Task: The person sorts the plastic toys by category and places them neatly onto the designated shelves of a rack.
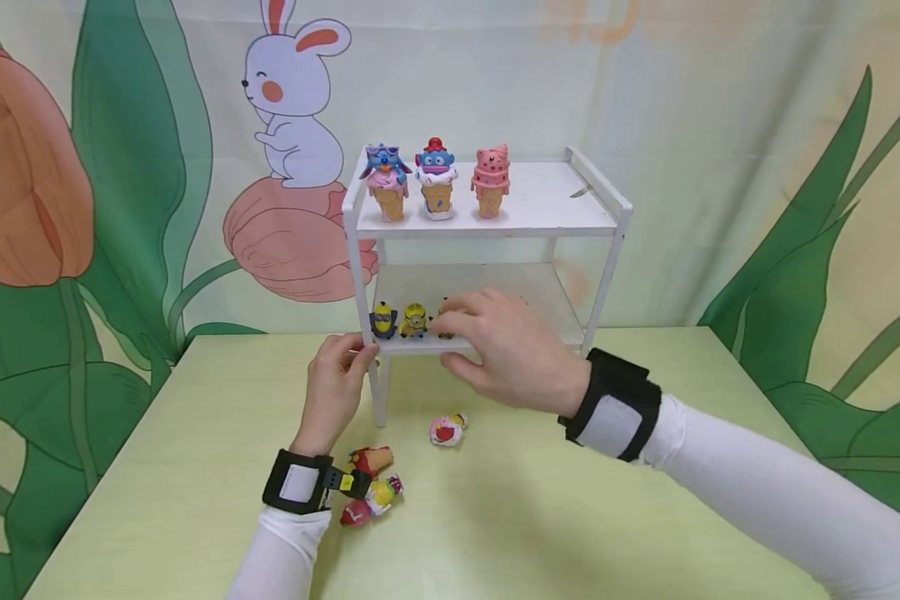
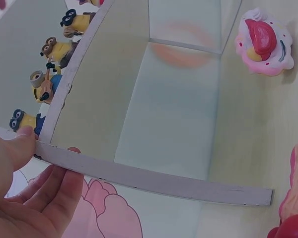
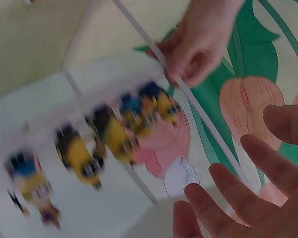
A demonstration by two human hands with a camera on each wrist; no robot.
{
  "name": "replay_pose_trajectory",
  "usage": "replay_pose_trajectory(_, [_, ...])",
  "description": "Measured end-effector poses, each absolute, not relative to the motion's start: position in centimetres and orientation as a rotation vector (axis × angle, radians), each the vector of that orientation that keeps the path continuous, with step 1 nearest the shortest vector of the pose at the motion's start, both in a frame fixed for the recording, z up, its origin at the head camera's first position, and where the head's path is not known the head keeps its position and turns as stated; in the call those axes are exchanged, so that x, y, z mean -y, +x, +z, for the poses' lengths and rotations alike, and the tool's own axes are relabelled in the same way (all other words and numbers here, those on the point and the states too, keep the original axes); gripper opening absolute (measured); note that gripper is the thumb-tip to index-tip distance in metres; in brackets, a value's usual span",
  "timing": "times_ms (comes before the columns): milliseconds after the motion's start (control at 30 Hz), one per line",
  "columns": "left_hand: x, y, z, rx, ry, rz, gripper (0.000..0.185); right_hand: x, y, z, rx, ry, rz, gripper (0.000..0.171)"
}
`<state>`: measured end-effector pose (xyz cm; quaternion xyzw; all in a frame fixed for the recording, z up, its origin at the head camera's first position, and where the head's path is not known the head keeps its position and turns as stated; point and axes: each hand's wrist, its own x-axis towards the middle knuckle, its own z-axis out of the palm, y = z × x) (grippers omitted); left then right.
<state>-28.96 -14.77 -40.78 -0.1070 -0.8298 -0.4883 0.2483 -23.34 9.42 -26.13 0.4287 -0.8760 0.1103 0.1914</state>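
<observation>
Our left hand (image 1: 336,379) pinches the shelf (image 1: 543,196) by its left post; our right hand (image 1: 513,354), empty, fingers spread, hovers before it. Cone figures (image 1: 438,198) and yellow figures (image 1: 414,318) stand shelved; loose figures (image 1: 382,493) on the counter (image 1: 607,533) before the shelf seem left to place.

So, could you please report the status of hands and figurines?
Left hand gripping rack leg. Right hand empty, fingers apart. Five minion figurines on lower shelf; right hand partly blocks head view.
</observation>
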Motion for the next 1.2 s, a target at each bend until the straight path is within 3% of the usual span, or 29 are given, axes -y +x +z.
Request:
replay_pose_trajectory(400, [14.9, -28.9, -40.8, 2.27, -0.282, -1.328, 0.021, -7.2, -23.6, -35.0, 2.598, 1.322, 0.244, 0.018])
replay_pose_trajectory(633, [14.7, -28.9, -40.6, 2.269, -0.285, -1.345, 0.022, -7.4, -26.0, -38.9, 2.66, 1.28, 0.205, 0.013])
replay_pose_trajectory(933, [14.6, -29.0, -40.9, 2.26, -0.301, -1.332, 0.021, -8.1, -28.5, -42.7, 2.832, 1.135, 0.136, 0.037])
replay_pose_trajectory(1200, [14.7, -28.9, -40.7, 2.268, -0.281, -1.338, 0.02, -7.1, -29.2, -44.7, 2.849, 1.062, 0.001, 0.046])
